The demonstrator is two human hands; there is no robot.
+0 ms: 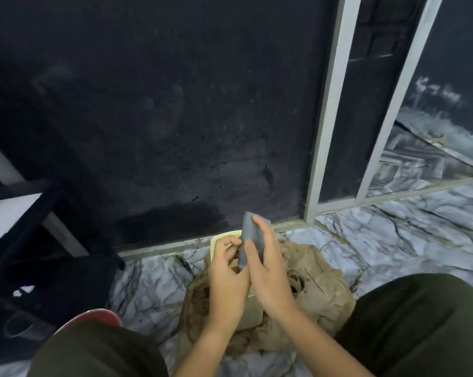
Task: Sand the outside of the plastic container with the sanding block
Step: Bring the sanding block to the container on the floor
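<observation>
Right hand (pixel 268 270) grip clamps the sanding block (pixel 250 238) above the container (pixel 224 238); left hand (pixel 227 270) pinches its edge.

A dull grey sanding block (pixel 250 240) sits in the grip of the right hand (pixel 268 276). Just behind the left hand (pixel 227 278) shows the pale yellow-cream of the plastic container (pixel 224 238). Beneath both hands lies a mottled tan and brown stump-like lump (pixel 319 289) with darker brown hollows. The floor (pixel 409 235) around it is white-grey marble pattern with dark veins. Beyond the hands the wall panel (pixel 175 104) is near black, flecked with faint pale smudges, edged by light grey frame bars (pixel 330 110). Nearest the viewer, the trousers (pixel 420 322) are dark olive; left of them peeks a red rim (pixel 93 318)
</observation>
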